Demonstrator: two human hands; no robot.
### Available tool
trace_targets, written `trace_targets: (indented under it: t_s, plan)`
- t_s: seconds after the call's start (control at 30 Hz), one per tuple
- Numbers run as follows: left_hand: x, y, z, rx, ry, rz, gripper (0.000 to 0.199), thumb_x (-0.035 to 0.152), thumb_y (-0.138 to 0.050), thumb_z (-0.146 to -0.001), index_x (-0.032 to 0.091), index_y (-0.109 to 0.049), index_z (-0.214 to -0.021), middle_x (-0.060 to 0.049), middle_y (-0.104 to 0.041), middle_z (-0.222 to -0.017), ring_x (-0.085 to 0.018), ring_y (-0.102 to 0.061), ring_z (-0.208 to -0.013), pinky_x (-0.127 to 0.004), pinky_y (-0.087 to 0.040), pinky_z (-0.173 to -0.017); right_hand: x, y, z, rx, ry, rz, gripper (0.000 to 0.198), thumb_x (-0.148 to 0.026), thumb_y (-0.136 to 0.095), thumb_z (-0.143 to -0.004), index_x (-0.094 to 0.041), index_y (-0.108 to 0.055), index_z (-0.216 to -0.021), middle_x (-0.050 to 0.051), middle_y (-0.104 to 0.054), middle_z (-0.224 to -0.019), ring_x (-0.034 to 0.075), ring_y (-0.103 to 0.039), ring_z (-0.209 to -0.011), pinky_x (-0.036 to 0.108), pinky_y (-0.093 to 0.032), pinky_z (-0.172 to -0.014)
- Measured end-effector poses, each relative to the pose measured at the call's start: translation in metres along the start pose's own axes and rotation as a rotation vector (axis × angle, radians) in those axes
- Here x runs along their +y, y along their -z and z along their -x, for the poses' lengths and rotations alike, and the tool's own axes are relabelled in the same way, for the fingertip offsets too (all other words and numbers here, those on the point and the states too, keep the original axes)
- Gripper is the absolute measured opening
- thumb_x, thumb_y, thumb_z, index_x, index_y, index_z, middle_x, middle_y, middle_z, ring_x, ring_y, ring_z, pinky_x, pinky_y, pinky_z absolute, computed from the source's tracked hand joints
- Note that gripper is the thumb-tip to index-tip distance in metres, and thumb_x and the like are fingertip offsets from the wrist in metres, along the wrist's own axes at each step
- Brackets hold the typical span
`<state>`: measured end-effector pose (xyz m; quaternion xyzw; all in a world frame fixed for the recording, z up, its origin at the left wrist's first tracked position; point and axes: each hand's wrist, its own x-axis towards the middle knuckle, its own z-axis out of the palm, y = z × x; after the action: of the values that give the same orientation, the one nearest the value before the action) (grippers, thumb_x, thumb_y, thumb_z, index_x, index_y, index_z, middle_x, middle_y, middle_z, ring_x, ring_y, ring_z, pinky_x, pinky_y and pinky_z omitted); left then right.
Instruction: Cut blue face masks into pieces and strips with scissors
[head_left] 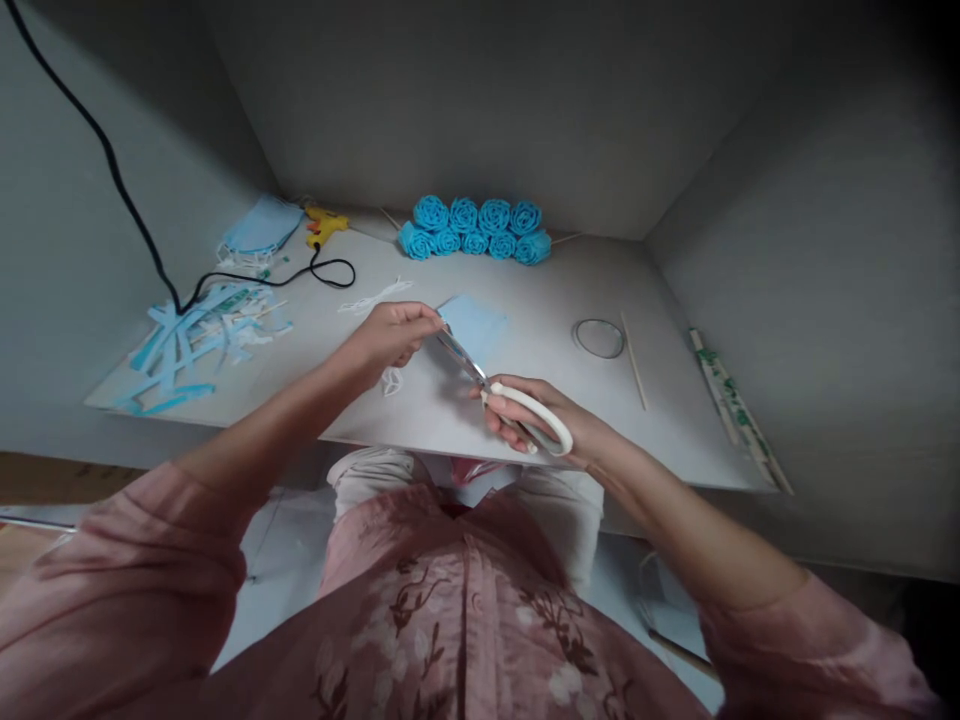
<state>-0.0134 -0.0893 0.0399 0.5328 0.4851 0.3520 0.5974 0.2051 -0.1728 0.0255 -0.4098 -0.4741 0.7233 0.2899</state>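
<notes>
The right hand [559,402] curls around the handles of white-handled scissors [541,413], whose blades slant away toward the left hand [394,335]. The left thumb and forefinger pinch together at the blade tips, anything between them too small to tell; a light-blue face-mask sheet [478,322] lies just beyond these fingertips.

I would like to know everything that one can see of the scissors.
The scissors have shiny, metal-looking blades and off-white, looped handles that look like plastic. The right hand grips the handles above the table; the blades point forward and left, tips close to the left hand. Whether they touch it is unclear.
</notes>
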Motion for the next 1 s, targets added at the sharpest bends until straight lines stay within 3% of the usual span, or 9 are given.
trace_targets:
  t_s: [0.47,0.67,0.87,1.0]
  plan:
    - [0.015,-0.007,0.011,0.001,-0.261,-0.453,0.02,0.035,-0.059,-0.082,0.017,-0.057,-0.091,0.007,-0.042,-0.052,-0.005,-0.027,-0.041,-0.019,-0.019,-0.04,0.0,0.001,0.0,0.019,0.105,-0.034,0.038,-0.044,-0.071,-0.08,-0.016,-0.061,-0.103,-0.002,-0.055,-0.068,0.004,-0.044,-0.047,0.017,-0.034,-0.039]
    - [0.03,-0.009,0.016,-0.042,-0.275,-0.625,0.025,0.033,-0.059,-0.083,0.019,-0.057,-0.104,0.009,-0.042,-0.048,-0.006,-0.028,-0.038,-0.018,-0.019,-0.039,-0.002,0.001,0.0,0.028,0.154,-0.051,0.036,-0.042,-0.071,-0.08,-0.015,-0.061,-0.102,-0.003,-0.055,-0.065,0.005,-0.044,-0.046,0.017,-0.032,-0.037]
    - [0.04,-0.014,0.015,-0.117,-0.253,-0.606,0.047,0.027,-0.064,-0.08,0.018,-0.051,-0.125,0.008,-0.046,-0.051,-0.005,-0.03,-0.039,-0.018,-0.02,-0.038,-0.005,0.004,0.001,0.011,0.18,-0.059,0.037,-0.039,-0.07,-0.081,-0.015,-0.062,-0.107,-0.001,-0.056,-0.067,0.005,-0.044,-0.047,0.018,-0.031,-0.038]
    - [0.045,-0.015,0.015,-0.257,-0.237,-0.412,0.067,0.029,-0.066,-0.081,0.018,-0.038,-0.141,0.01,-0.039,-0.05,-0.006,-0.03,-0.04,-0.018,-0.02,-0.039,-0.01,0.005,0.006,-0.046,0.227,-0.103,0.037,-0.04,-0.069,-0.083,-0.014,-0.061,-0.108,-0.002,-0.054,-0.066,0.005,-0.041,-0.047,0.018,-0.029,-0.038]
